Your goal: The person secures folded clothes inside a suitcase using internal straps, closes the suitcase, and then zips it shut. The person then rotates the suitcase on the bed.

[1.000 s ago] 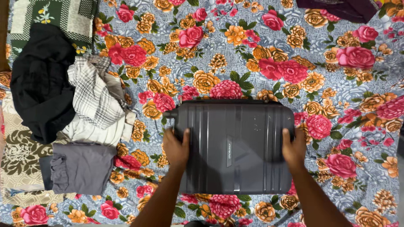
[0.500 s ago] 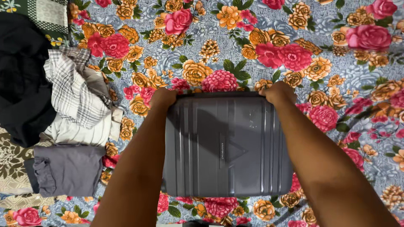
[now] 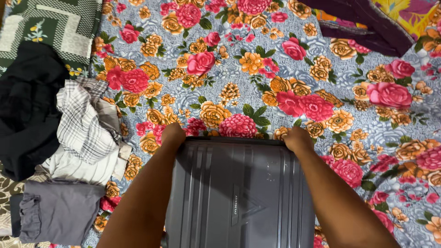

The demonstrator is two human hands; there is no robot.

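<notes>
Floral bedsheet (image 3: 257,73): blue-grey ground with pink, red and orange flowers; covers nearly the whole view and bears everything below.

Grey hard-shell suitcase (image 3: 239,193): ribbed lid, lying flat on the sheet at bottom centre, closed; its near end runs out of view at the lower edge.

Black garment (image 3: 27,110): heaped at the left edge, partly over a green patterned pillow (image 3: 50,27) at top left.

Dark purple cloth (image 3: 363,23): bunched at top right, well apart from the suitcase, with a yellow and pink printed cloth (image 3: 409,14) behind it.

Checked shirt (image 3: 87,124): crumpled, white with grey lines, touching the black garment on its right side and lying on a pale striped cloth (image 3: 78,165).

Grey folded garment (image 3: 59,209): below the checked shirt, at lower left, near the suitcase's left side but apart from it.

Left hand (image 3: 172,136): curled over the far left corner of the suitcase, fingers wrapped past the edge and hidden; clamped on the shell.

Right hand (image 3: 296,139): likewise closed over the far right corner, fingertips out of sight behind the rim.

Obstructions: both forearms lie across the lid and hide its side edges. The sheet beyond the far edge holds only printed flowers.
</notes>
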